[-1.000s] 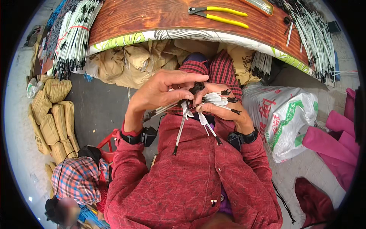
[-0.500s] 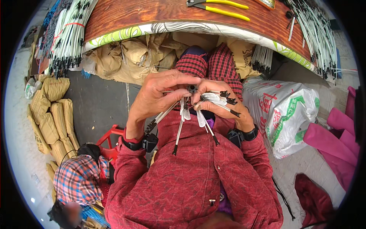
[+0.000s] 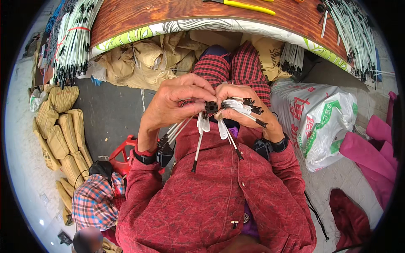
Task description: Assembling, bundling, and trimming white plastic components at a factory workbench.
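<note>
while left hand (image 3: 177, 103) pinches the black hub (image 3: 210, 108) at chest height, right hand (image 3: 240, 105) grips the white rods (image 3: 236, 110) fanned, probably to keep tips separated; spares sit on tabletop (image 3: 139, 14).

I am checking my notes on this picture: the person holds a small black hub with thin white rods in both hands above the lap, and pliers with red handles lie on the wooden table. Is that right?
Not quite: the pliers on the wooden table have yellow handles, not red, as the head view shows. The rest holds: the left hand and right hand hold the small black hub with thin white rods above the lap.
</note>
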Motion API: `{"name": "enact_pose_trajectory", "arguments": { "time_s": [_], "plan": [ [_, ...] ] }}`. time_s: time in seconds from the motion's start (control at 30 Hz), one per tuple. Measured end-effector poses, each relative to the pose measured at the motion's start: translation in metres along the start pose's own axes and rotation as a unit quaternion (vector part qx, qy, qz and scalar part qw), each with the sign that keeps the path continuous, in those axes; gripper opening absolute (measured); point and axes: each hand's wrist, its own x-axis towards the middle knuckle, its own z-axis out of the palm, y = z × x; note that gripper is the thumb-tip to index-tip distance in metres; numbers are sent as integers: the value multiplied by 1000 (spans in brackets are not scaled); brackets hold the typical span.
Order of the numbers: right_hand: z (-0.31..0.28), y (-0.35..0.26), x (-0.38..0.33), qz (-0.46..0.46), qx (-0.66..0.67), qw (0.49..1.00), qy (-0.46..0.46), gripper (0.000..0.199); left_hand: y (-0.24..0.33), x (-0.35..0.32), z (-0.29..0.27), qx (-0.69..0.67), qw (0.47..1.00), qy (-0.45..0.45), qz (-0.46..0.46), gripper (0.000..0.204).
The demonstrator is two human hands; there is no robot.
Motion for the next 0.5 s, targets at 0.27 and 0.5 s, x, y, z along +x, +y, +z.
{"name": "enact_pose_trajectory", "arguments": {
  "time_s": [0.27, 0.5],
  "plan": [
    [-1, -2, 0, -16, -11, 1000, -1, 29, -6, 4, 1, 1, 1000, 1, 29, 25],
    [-1, 4, -1, -16, -14, 1000, 1, 30, -6, 4, -2, 42, 998, -17, 43, 25]
  ]
}}
